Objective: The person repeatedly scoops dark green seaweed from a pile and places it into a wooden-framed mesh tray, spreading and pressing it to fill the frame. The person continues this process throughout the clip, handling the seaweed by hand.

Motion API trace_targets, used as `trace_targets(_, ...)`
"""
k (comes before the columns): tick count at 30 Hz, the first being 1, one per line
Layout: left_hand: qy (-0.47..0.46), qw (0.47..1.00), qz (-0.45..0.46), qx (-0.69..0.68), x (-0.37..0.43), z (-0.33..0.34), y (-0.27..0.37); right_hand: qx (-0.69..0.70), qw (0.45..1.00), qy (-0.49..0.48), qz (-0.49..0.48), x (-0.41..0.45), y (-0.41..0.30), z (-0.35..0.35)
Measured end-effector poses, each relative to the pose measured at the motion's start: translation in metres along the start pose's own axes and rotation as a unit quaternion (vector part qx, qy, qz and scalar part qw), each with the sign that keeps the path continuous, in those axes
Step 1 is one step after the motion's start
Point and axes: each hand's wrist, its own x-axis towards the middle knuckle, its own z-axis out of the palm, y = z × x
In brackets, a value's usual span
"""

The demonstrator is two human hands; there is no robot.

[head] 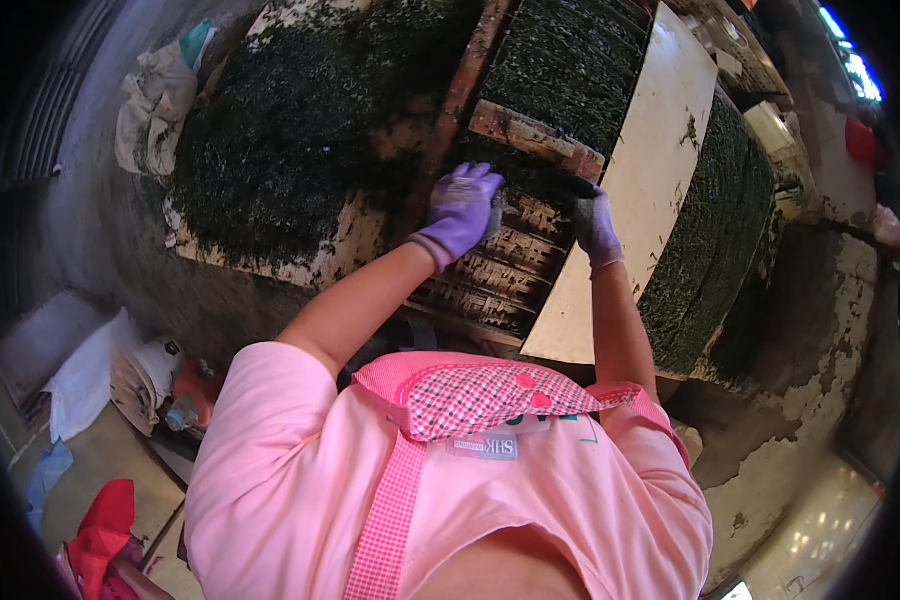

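My left hand [463,208], in a purple work glove with a grey palm, lies fingers forward beside the slatted tray [506,262], whose woven strips show between dark bars. My right hand [597,221], gloved alike, is at the tray's right side; its fingertips are dark and hard to make out. Dark green shredded leaf [525,171] lies between the hands. Just beyond it a worn wooden bar [538,139] crosses the tray, with a bed of green shreds [566,71] behind. What either palm touches is hidden.
A big heap of dark green shreds [270,157] spreads at left, beside a rusty-brown rail [461,97]. At right a pale flat board [664,142] slants past the tray, with another green bed [712,240] beyond. A whitish sack [157,109] leans at far left. Another person's red-clad part [101,532] shows lower left.
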Motion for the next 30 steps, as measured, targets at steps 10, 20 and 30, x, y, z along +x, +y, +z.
trace_targets(10, -0.037, 0.952, 0.255, 0.168, 0.007, 0.009, 0.017, -0.47, 0.812, 0.208, -0.275, -0.019, -0.029, 0.027)
trace_targets(20, -0.027, 0.987, 0.143, 0.063, 0.009, 0.022, -0.029, -0.477, 0.815, 0.089, -0.317, 0.053, -0.043, 0.022)
trace_targets(30, -0.111, 0.97, -0.151, 0.155, 0.007, 0.028, 0.039, -0.42, 0.864, 0.047, -0.274, 0.02, -0.009, 0.031)
